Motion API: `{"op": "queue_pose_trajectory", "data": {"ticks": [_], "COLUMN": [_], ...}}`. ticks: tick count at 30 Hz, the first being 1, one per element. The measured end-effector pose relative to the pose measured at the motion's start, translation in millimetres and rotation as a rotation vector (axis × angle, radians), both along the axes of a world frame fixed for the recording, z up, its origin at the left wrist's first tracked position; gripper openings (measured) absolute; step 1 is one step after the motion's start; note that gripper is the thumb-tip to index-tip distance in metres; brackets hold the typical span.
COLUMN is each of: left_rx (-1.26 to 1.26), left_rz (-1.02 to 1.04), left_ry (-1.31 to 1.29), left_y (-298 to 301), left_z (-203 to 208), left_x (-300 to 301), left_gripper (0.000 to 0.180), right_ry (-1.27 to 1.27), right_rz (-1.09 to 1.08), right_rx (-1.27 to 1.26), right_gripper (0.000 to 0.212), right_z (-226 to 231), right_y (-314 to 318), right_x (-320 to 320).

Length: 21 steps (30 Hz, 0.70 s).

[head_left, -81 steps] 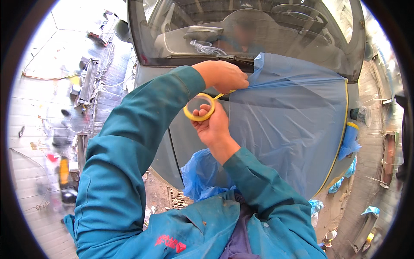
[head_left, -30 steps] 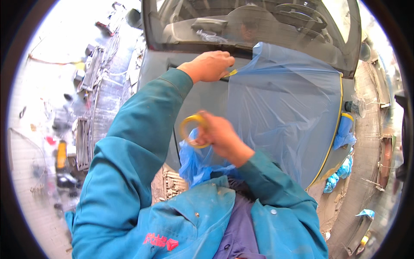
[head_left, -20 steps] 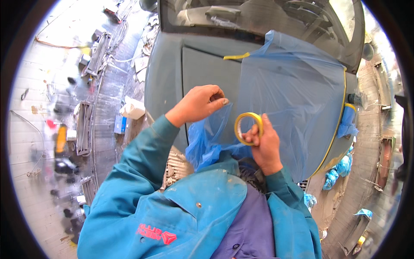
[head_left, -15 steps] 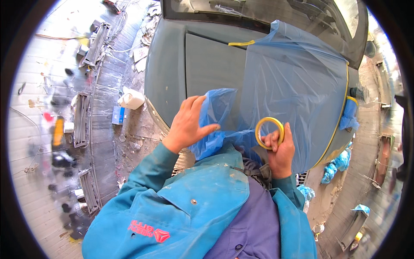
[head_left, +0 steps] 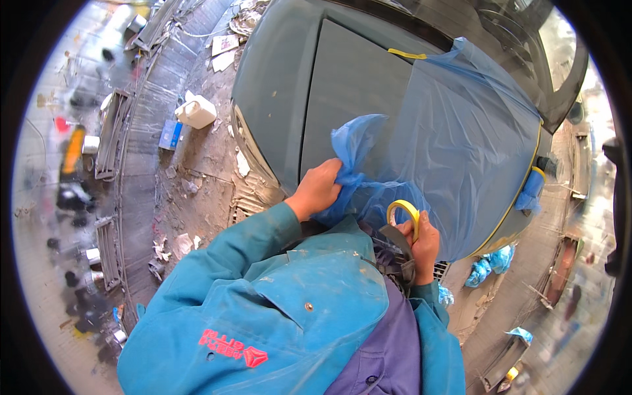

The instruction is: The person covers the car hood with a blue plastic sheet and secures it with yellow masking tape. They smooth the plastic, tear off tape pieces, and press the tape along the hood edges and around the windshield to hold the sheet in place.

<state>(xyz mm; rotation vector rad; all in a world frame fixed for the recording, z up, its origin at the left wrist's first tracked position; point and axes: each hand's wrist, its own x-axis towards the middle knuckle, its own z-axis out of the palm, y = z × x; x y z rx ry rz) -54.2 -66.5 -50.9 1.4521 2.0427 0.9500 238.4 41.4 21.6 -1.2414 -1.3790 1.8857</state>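
Blue translucent plastic film (head_left: 461, 145) covers the right part of a grey car hood (head_left: 349, 85). Yellow tape runs along the film's right edge, and a short strip of yellow tape (head_left: 407, 54) sits at its upper left corner. My left hand (head_left: 319, 189) is closed round a gathered bunch of the film's loose near edge, a tuft of it sticking up above my fist. In my right hand (head_left: 423, 237) I hold a roll of yellow masking tape (head_left: 408, 214), fingers hooked through its ring, beside the film's near edge.
To the left on the dirty floor stand a white plastic jug (head_left: 196, 110) and a blue and white box (head_left: 171, 134). Crumpled blue film (head_left: 490, 263) lies on the floor at right. A small film bundle (head_left: 530, 191) hangs at the car's right side.
My left hand has gone from spread fingers to a closed grip on the film. My right hand with the tape roll has lowered slightly. The view has shifted.
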Motion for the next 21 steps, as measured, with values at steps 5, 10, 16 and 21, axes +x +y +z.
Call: {"op": "queue_pose_trajectory", "data": {"ticks": [5, 10, 16, 21], "left_rx": [0.008, 0.101, 0.256, 0.222], "left_rz": [0.066, 0.166, 0.233, 0.171], "left_ry": [0.008, -0.029, -0.116, -0.34], "left_y": [26, 9, -47, -52], "left_z": [9, 50, 109, 112], "left_x": [-9, -15, 10, 49], "left_gripper": [0.031, 0.036, 0.021, 0.032], "right_ry": [-0.017, -0.064, -0.031, 0.009], "right_rz": [0.291, 0.526, 0.724, 0.769], "right_rx": [0.099, 0.229, 0.697, 0.842], "right_gripper": [0.052, 0.031, 0.02, 0.019], "right_z": [8, 16, 21, 14], "right_y": [2, 13, 24, 16], "right_x": [-10, -28, -51, -69]}}
